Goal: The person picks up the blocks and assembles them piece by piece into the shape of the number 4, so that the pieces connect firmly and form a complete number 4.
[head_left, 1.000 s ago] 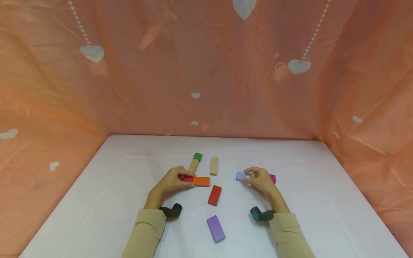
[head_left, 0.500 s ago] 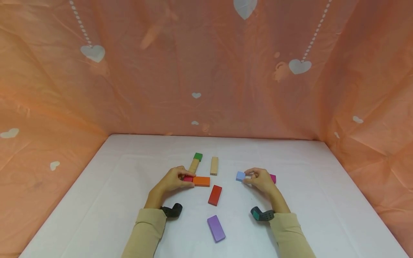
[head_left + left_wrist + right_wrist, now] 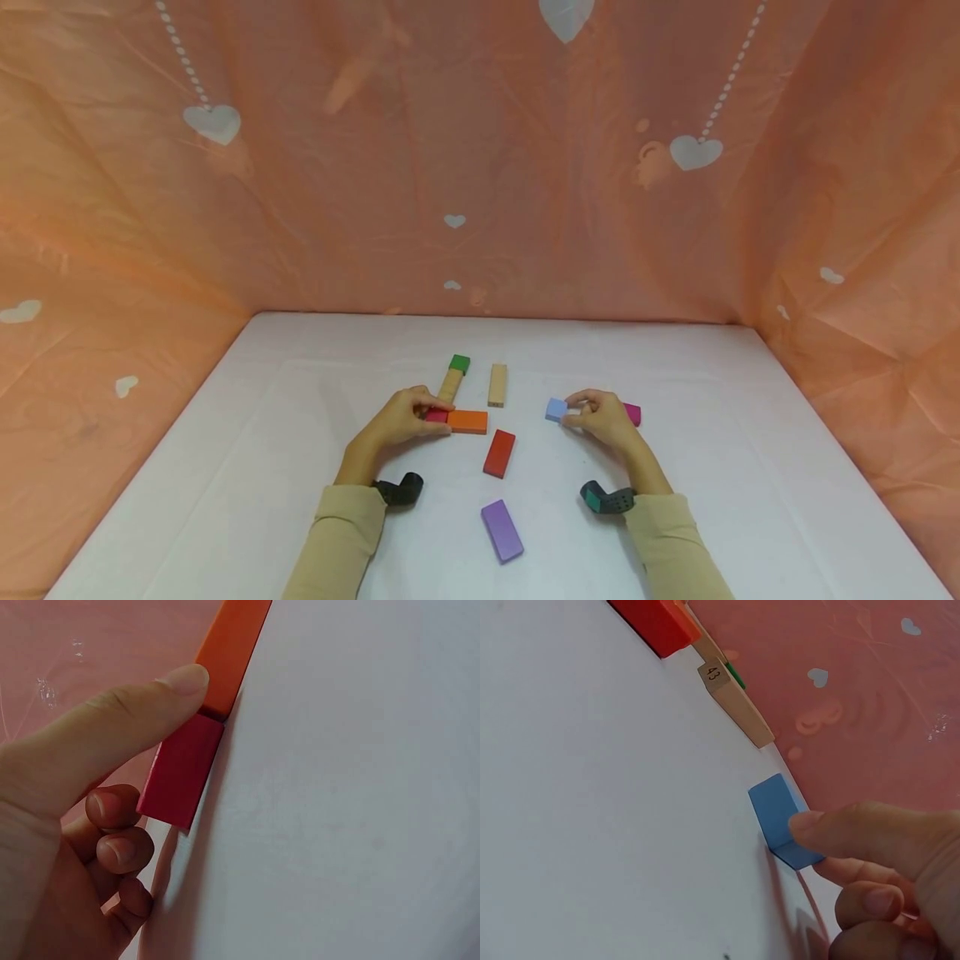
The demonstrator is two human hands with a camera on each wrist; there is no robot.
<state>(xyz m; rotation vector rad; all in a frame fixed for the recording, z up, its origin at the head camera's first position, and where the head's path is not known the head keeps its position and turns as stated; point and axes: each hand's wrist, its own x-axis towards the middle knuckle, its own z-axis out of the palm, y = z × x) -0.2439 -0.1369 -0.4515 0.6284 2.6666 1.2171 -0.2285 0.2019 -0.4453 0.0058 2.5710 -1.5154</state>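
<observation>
My left hand [image 3: 401, 419] pinches a crimson block [image 3: 184, 769] between thumb and fingers. The crimson block meets the end of an orange block [image 3: 468, 422], and in the left wrist view the thumb tip lies over that joint. A plain wooden block [image 3: 450, 386] with a green block [image 3: 460, 364] at its far end runs away behind the left fingers. On the right, my right hand [image 3: 606, 419] holds a light blue block [image 3: 780, 814] by one end, thumb on its near face. A magenta block [image 3: 633, 414] shows partly from behind the right hand.
Between the hands lie a red block [image 3: 499, 454] and, nearer me, a purple block [image 3: 502, 532]. Farther back is a second plain wooden block [image 3: 497, 386], numbered 43 on its end. Orange sheeting [image 3: 480, 167] walls the back and sides of the white table [image 3: 300, 350].
My right hand has shifted very slightly left with the light blue block. The left hand and the crimson block stay where they were.
</observation>
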